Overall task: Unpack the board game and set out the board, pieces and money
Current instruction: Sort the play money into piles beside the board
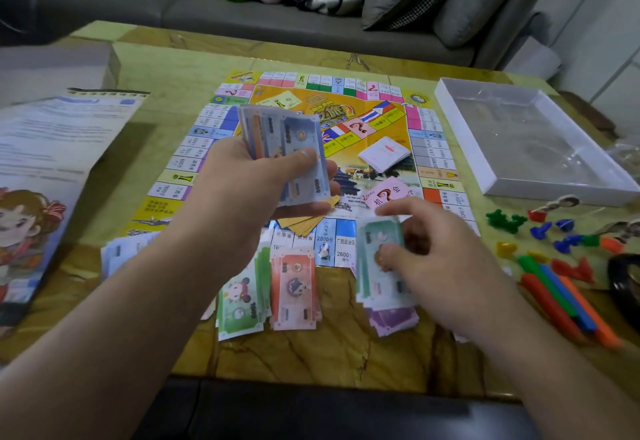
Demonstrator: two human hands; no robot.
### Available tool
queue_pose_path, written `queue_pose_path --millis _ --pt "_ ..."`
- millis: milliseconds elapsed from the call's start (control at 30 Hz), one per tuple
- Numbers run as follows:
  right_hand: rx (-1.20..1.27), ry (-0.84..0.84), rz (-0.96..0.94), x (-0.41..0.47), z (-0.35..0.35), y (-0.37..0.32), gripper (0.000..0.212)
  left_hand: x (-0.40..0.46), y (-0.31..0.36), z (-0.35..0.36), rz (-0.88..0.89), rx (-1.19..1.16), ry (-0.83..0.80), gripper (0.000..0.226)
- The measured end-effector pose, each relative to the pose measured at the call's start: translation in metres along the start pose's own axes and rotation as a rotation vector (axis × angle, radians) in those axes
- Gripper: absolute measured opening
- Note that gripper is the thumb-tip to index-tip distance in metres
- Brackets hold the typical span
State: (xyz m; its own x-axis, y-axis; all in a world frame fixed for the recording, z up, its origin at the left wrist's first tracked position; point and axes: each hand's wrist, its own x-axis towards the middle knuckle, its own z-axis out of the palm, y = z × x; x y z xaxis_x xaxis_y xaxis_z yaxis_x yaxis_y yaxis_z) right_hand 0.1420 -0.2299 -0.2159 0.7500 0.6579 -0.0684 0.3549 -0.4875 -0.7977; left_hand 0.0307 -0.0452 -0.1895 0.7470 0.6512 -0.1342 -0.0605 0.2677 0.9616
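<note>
My left hand (263, 176) gripped a fanned wad of notes (284, 141) above the board (311, 120); right hand (426, 249) pinched a green note (377, 242) over the sorted piles (294, 287). Risk: loose fan slipping, scattering and mixing the piles.

A colourful paper game board (311, 148) lies flat at the centre of the yellow-green marble table (311, 353). Above its near edge, the left hand (256, 183) grips a fanned stack of pale blue paper banknotes (287, 141), thumb pressed on top. At four o'clock from it, the right hand (436, 252) pinches a pale green banknote (377, 266) over a purple pile (394, 321). Green (242, 304) and orange-red money piles (294, 290) lie at six o'clock. Small coloured plastic pieces (554, 242) sit at three o'clock, beside a clear plastic tray (526, 141).
</note>
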Motion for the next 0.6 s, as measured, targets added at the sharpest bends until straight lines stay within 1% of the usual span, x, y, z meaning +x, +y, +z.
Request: queue_pose_path --millis 100,167,233,367,467,533,600 --pt "-0.01 -0.11 -0.034 -0.012 0.03 -0.007 0.035 0.0 0.001 -0.002 0.003 -0.007 0.007 0.025" --pt "-0.014 -0.147 -0.047 -0.016 0.043 -0.01 0.037 -0.001 0.001 -0.003 0.007 0.001 0.008 0.024" --pt "0.002 -0.15 -0.059 -0.017 0.051 -0.014 0.037 0.0 0.003 -0.005 0.018 0.004 0.012 0.024" --pt "0.007 -0.102 -0.126 -0.017 0.066 -0.025 0.037 0.002 0.008 -0.011 0.046 -0.018 0.038 0.024" --pt "-0.011 -0.153 -0.146 -0.016 0.081 -0.03 0.035 0.003 0.01 -0.014 0.048 -0.035 0.052 0.027" --pt "-0.028 -0.191 -0.127 -0.015 0.086 -0.029 0.033 0.003 0.011 -0.016 0.044 -0.041 0.049 0.028" --pt "-0.043 -0.193 -0.098 -0.013 0.084 -0.025 0.031 0.003 0.012 -0.016 0.039 -0.046 0.048 0.027"
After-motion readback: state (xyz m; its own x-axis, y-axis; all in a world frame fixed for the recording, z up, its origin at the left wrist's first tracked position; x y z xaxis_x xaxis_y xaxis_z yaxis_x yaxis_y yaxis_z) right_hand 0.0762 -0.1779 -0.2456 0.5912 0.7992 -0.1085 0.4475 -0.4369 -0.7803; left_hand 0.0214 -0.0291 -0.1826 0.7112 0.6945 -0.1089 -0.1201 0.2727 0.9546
